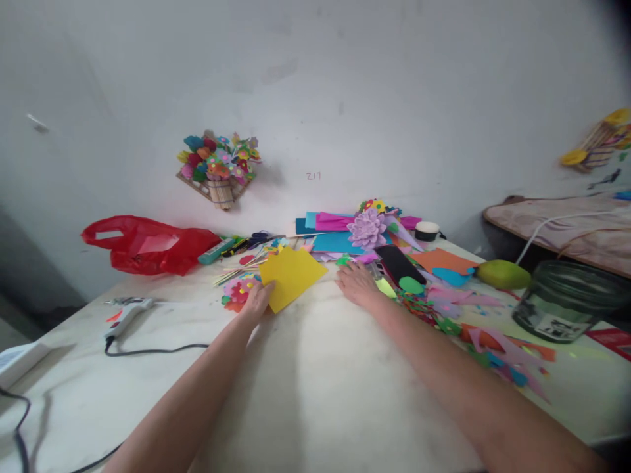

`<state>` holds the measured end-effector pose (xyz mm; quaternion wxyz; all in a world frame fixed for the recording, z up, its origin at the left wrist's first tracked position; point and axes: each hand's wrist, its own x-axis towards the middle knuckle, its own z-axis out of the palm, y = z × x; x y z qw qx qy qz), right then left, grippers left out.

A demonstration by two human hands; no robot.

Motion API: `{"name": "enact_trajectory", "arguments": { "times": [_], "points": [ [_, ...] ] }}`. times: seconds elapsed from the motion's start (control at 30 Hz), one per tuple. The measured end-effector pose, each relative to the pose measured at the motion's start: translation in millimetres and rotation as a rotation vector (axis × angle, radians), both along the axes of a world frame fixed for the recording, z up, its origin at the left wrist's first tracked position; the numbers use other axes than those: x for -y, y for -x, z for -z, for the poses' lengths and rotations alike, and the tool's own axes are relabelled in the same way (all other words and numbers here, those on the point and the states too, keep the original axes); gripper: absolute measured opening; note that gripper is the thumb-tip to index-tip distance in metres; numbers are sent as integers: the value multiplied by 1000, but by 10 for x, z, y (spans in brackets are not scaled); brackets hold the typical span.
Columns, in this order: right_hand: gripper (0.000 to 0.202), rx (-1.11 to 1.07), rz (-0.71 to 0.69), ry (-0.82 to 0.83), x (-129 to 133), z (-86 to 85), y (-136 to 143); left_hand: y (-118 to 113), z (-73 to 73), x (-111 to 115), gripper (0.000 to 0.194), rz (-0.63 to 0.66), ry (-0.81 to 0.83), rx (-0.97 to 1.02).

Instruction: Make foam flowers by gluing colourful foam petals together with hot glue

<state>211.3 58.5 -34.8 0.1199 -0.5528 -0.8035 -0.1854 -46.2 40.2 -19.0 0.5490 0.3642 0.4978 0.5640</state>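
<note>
A yellow craft sheet (294,277) is gripped at its lower left edge by my left hand (258,299), thumb on top and the fingers partly hidden. Just left of that hand lies a cluster of pink and red flower cut-outs (236,290). My right hand (355,282) rests palm down on the table with its fingers stretched forward, holding nothing. Close by its fingertips are a small green cut-out (343,261) and a black phone-like slab (399,264). A big lilac flower (367,228) sits behind them, on blue and magenta sheets (335,222).
A glue gun (129,316) with a black cord lies at left, before a red plastic bag (148,244). Colourful scraps (507,351) cover the right side, near a glass jar (562,305) and a green fruit (503,274). A flower decoration (219,164) hangs on the wall.
</note>
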Motion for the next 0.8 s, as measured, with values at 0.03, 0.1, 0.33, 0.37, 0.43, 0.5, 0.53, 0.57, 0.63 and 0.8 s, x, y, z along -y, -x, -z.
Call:
{"name": "enact_trajectory", "arguments": {
  "times": [0.03,0.1,0.33,0.37,0.43,0.5,0.53,0.57,0.63,0.8],
  "points": [
    [33,-6,-5,-6,11,-3,8,0,-5,14,16,8,-30,-4],
    [33,-29,-15,-23,37,-11,31,-22,-23,42,16,32,-102,29],
    [53,-208,0,-53,191,-69,137,-310,-204,232,22,94,-148,293],
    [52,-237,17,-50,211,-73,142,-349,-234,276,23,107,-150,324],
    [47,-293,39,-54,239,-75,138,-400,-276,356,23,111,-129,361],
    [43,-333,20,-86,258,-68,120,-409,-281,408,24,108,-100,367],
    [43,-345,-6,-109,267,-64,107,-400,-270,421,24,109,-85,359],
    [43,-355,-35,-134,277,-59,94,-384,-252,425,24,115,-73,343],
    [42,-366,-93,-174,304,-51,70,-343,-206,416,23,115,-55,293],
    [42,-381,-170,-214,400,-43,45,-306,-120,417,20,78,-121,195]
  ]
}}
